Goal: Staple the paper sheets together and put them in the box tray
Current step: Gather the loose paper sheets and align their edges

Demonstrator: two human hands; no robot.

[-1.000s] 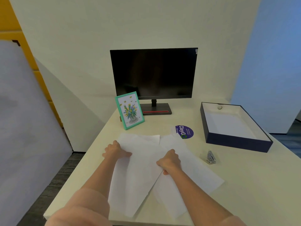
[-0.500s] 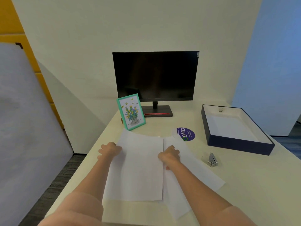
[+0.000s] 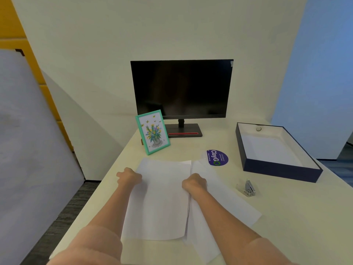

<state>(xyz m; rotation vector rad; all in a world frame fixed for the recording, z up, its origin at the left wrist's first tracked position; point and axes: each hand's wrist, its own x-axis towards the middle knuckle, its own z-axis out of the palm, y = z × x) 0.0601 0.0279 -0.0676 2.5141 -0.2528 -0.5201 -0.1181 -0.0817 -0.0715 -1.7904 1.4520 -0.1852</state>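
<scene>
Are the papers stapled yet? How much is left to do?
Not yet, nothing looks finished. In hand: the left hand and right hand hold the paper sheets by the top one's side edges; a lower sheet sticks out crooked to the right. Left to do: line them up, use the stapler, which lies untouched on the desk, then put them in the box tray.
</scene>
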